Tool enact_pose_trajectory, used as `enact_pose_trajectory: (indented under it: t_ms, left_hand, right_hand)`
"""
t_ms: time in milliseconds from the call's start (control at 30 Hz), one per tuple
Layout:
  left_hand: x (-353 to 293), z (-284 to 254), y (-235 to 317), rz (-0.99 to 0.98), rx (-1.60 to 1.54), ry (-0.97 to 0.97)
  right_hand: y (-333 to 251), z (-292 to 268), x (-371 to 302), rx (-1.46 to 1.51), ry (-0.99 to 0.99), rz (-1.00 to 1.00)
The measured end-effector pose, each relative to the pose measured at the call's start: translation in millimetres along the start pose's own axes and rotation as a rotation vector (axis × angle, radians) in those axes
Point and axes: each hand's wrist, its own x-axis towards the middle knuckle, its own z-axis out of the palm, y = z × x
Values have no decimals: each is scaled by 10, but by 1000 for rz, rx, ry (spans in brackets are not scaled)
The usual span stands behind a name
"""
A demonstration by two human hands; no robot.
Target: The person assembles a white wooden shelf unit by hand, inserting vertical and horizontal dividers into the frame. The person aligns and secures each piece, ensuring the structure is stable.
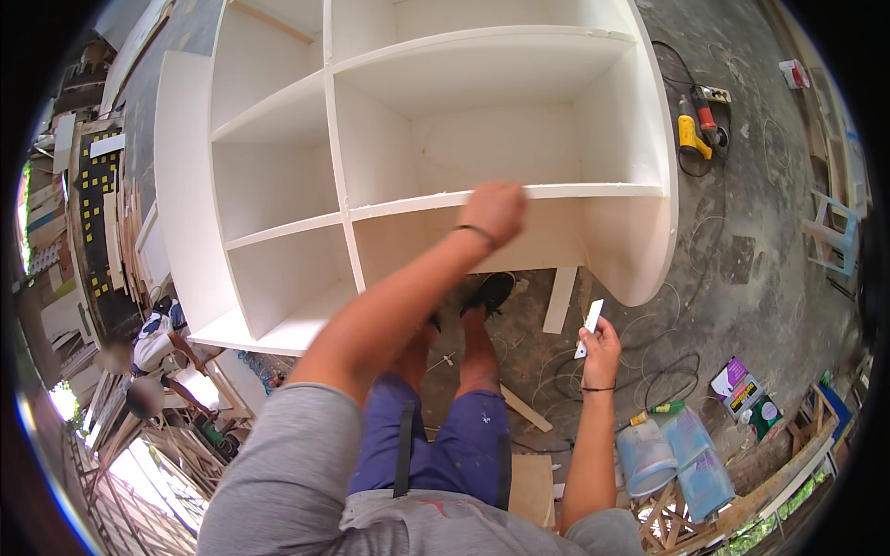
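Observation:
A large white shelf unit (413,201) with several open compartments lies before me. My left hand (496,211) is closed in a fist at the front edge of the long divider board. Whatever its fingers may hold is hidden by the hand. Low on the right, apart from the unit, my right hand (602,356) grips a small white flat piece (593,320) between thumb and fingers. A yellowish-brown smear shows on that piece; its exact kind is unclear.
Right of the unit lie a yellow power tool (691,137) and a red one (705,113), with cables. Plastic tubs (646,461) and a purple-and-white container (737,385) stand at lower right. Another person (156,345) is at far left beside wood scraps. A board strip (559,301) lies near my feet.

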Motion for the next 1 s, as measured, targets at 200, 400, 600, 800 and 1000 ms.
enact_pose_trajectory:
  t_ms: [200, 400, 600, 800, 1000]
  left_hand:
    - [433, 441, 455, 148, -119, 134]
    - [90, -129, -466, 25, -188, -41]
    - [21, -188, -446, 60, -55, 78]
    - [233, -53, -344, 61, -111, -87]
    - [76, -1008, -1692, 149, 174, 443]
  right_hand:
    - [-16, -18, 27, 62, 30, -31]
    - [-59, -30, 104, 23, 82, -51]
    - [-600, 82, 658, -427, 144, -337]
    - [-1508, 541, 1253, -778, 129, -499]
    - [-1866, 659, 1641, -1550, 234, -576]
